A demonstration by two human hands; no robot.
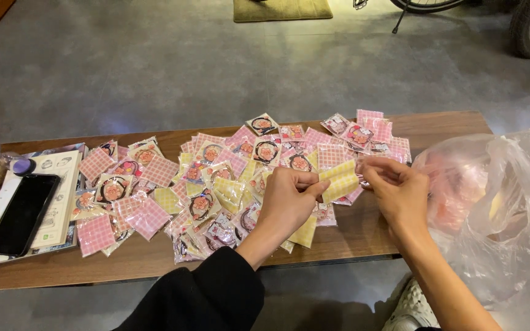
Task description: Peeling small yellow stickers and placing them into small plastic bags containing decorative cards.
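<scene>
Both hands (345, 184) pinch one yellow packet (340, 179) between them; dozens of packets (203, 178) lie unsorted on the worktop (437, 125), bag (498, 202) beside, so most seems left.

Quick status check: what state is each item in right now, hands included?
Left hand: pinching the yellow packet.
Right hand: pinching the same packet's other side.
Yellow packet: held above the table.
Packet pile: spread loose, overlapping.
Plastic bag: crumpled at the table's right end, partly filled.
Phone: screen dark, lying on a book.
</scene>
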